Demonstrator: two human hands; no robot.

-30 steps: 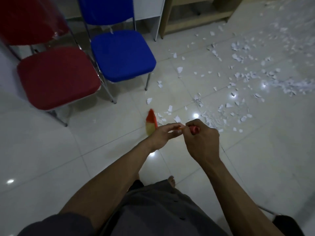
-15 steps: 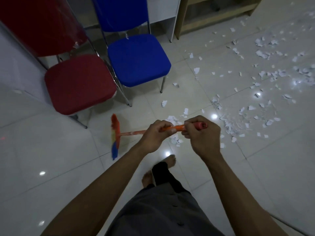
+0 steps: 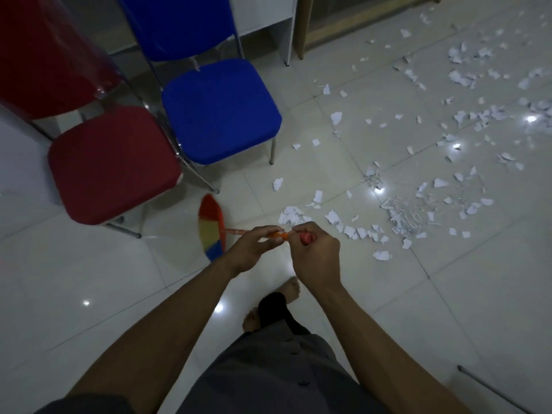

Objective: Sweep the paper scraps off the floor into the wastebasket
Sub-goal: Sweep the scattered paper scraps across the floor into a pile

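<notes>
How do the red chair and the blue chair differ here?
The red chair has a red seat; the blue chair a blue one. The red chair stands left and nearer the camera; the blue chair sits farther back, closer to the paper scraps. Both have padded seats and metal legs.

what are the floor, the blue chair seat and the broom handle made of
Floor: glossy tile, likely glazed ceramic; grout lines and sharp light reflections. Blue chair seat: matte padded fabric, judging by soft rounded edges. Broom handle: smooth orange, probably plastic or coated metal; too little shows.
</notes>
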